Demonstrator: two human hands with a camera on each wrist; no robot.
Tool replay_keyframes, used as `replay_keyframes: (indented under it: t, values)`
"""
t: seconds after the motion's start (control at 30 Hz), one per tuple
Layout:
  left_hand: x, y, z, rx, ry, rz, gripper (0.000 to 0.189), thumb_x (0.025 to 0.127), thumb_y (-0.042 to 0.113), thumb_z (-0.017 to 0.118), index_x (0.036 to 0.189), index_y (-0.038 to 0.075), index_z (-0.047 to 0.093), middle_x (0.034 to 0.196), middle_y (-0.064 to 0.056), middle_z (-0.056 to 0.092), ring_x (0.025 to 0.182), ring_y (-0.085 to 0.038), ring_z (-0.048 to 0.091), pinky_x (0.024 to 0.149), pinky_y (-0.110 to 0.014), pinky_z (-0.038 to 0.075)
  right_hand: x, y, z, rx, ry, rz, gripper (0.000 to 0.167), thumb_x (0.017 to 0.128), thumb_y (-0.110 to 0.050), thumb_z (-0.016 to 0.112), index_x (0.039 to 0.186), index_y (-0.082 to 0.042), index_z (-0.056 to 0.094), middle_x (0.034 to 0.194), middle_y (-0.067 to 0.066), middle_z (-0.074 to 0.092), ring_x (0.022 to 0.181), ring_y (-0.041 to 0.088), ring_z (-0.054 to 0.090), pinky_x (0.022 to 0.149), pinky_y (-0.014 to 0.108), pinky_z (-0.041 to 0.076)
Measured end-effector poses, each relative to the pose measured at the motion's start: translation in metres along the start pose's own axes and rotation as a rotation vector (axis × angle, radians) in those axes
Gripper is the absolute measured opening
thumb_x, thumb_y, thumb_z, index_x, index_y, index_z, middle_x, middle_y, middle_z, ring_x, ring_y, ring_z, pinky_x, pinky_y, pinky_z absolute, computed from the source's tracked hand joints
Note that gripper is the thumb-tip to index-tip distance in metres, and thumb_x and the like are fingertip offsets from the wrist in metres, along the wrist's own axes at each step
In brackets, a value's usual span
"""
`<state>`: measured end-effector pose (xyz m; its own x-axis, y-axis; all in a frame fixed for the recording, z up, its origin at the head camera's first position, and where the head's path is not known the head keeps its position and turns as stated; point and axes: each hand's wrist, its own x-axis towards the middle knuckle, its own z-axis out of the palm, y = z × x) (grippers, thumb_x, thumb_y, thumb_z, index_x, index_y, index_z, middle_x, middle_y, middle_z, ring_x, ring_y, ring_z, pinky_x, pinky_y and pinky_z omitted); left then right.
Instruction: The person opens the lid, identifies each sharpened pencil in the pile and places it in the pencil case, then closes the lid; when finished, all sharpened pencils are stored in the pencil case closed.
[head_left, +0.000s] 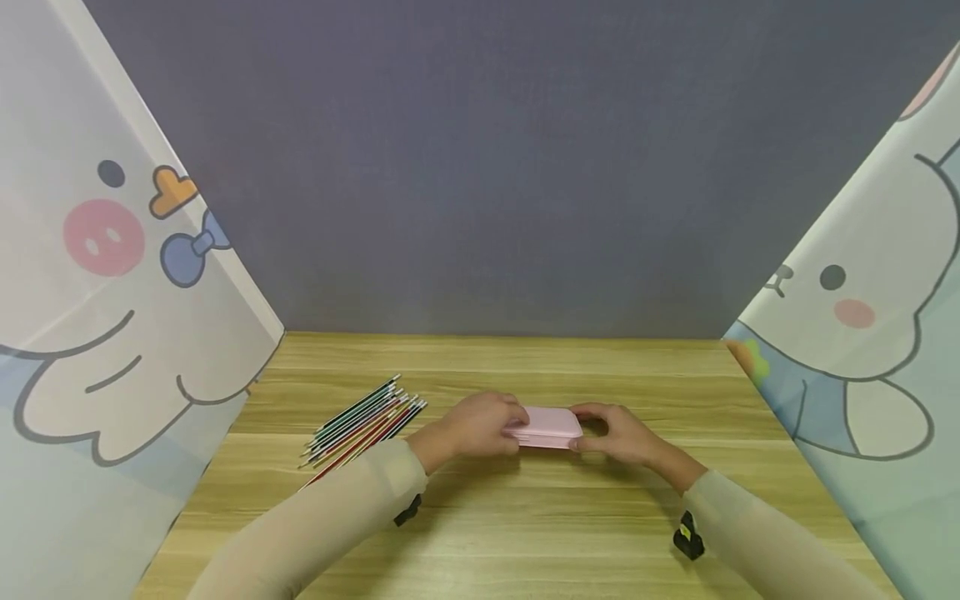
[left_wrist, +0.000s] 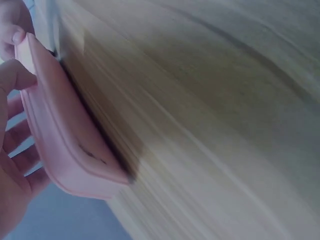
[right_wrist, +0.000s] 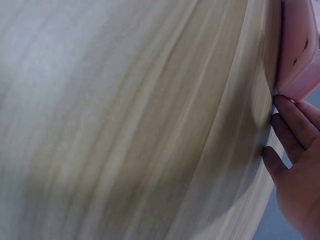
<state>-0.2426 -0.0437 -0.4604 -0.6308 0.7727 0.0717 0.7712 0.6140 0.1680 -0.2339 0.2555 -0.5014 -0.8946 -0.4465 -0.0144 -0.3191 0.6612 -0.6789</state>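
Note:
A pink, round-cornered case lies on the wooden table with its lid closed. My left hand grips its left end, fingers over the top. In the left wrist view the left thumb presses on the case's side, with the other fingers spread behind it. At the right end, my right hand holds the case between thumb and forefinger. Its fingers reach the end of the case in the right wrist view, close over the tabletop.
Several striped pencils in green, red and dark colours lie in a loose bunch left of the left hand. A grey panel stands behind the table. Cartoon-printed panels flank it on both sides.

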Motion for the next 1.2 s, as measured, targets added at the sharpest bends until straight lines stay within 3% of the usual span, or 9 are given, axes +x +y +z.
replay_keyframes:
  t: [0.17,0.37,0.53,0.63,0.8,0.9,1.03,1.13,1.2]
  values:
    - [0.004,0.008,-0.004,0.18,-0.017,0.064,0.028,0.085,0.029,0.072,0.112,0.023,0.07,0.095,0.005,0.069,0.078,-0.01,0.06,0.072,-0.031,0.054,0.002,0.0,-0.003,-0.017,-0.003,-0.018,0.068,0.086,-0.045,0.08,0.139,-0.006,0.062,0.13,0.009,0.07,0.122,0.029,0.064,0.102,0.05,0.05]
    - [0.008,0.015,-0.005,0.336,-0.058,0.128,0.022,0.087,0.028,0.07,0.108,0.02,0.071,0.087,0.006,0.072,0.072,-0.008,0.062,0.07,-0.03,0.056,0.002,0.0,-0.006,-0.004,-0.007,-0.027,0.067,0.085,-0.044,0.081,0.137,-0.006,0.064,0.128,0.009,0.071,0.118,0.029,0.065,0.098,0.048,0.052]
    - [0.008,0.026,-0.01,0.464,-0.116,0.181,0.025,0.095,0.025,0.066,0.118,0.014,0.067,0.083,0.005,0.07,0.071,-0.009,0.065,0.065,-0.028,0.056,0.002,0.001,-0.005,0.013,-0.001,-0.023,0.066,0.084,-0.042,0.082,0.136,-0.005,0.064,0.127,0.009,0.071,0.117,0.028,0.066,0.098,0.046,0.053]
    - [0.007,0.031,-0.011,0.596,-0.082,0.262,0.024,0.101,0.019,0.06,0.123,0.012,0.064,0.079,0.007,0.068,0.069,-0.006,0.064,0.06,-0.023,0.054,0.003,0.001,-0.005,0.023,0.007,-0.018,0.064,0.084,-0.039,0.083,0.134,-0.005,0.065,0.125,0.009,0.072,0.117,0.027,0.066,0.098,0.046,0.053]
    - [0.004,0.032,-0.006,0.783,0.062,0.364,0.016,0.101,0.013,0.057,0.115,0.01,0.065,0.072,0.01,0.064,0.063,-0.001,0.059,0.054,-0.018,0.052,0.005,0.0,-0.006,0.031,0.005,0.013,0.063,0.083,-0.039,0.083,0.133,-0.005,0.066,0.124,0.009,0.072,0.115,0.026,0.067,0.097,0.045,0.053]
    - [0.003,0.03,-0.002,0.811,0.113,0.374,0.013,0.101,0.012,0.056,0.111,0.01,0.064,0.07,0.009,0.062,0.061,-0.001,0.058,0.053,-0.017,0.051,0.006,-0.002,-0.005,0.017,0.001,0.024,0.064,0.083,-0.041,0.083,0.133,-0.005,0.066,0.124,0.008,0.072,0.115,0.026,0.067,0.097,0.045,0.053]
    - [0.003,0.029,0.003,0.813,0.134,0.362,0.012,0.101,0.011,0.054,0.109,0.01,0.063,0.07,0.008,0.06,0.061,-0.002,0.058,0.052,-0.018,0.051,0.007,-0.005,-0.004,-0.002,0.002,0.025,0.064,0.083,-0.041,0.083,0.132,-0.004,0.066,0.123,0.008,0.072,0.114,0.026,0.067,0.095,0.045,0.054]
    - [0.002,0.029,0.002,0.794,0.097,0.331,0.014,0.103,0.013,0.053,0.113,0.01,0.063,0.074,0.008,0.063,0.064,-0.002,0.06,0.054,-0.018,0.053,0.007,-0.006,-0.004,0.008,-0.001,0.035,0.063,0.082,-0.04,0.083,0.132,-0.005,0.067,0.122,0.007,0.073,0.113,0.024,0.067,0.095,0.044,0.054]
    - [0.001,0.03,0.0,0.737,0.036,0.287,0.019,0.104,0.015,0.055,0.121,0.01,0.063,0.081,0.006,0.068,0.07,-0.004,0.065,0.059,-0.019,0.055,0.007,-0.005,-0.003,0.009,-0.005,0.04,0.064,0.083,-0.04,0.083,0.133,-0.005,0.066,0.123,0.007,0.072,0.113,0.024,0.067,0.095,0.044,0.054]
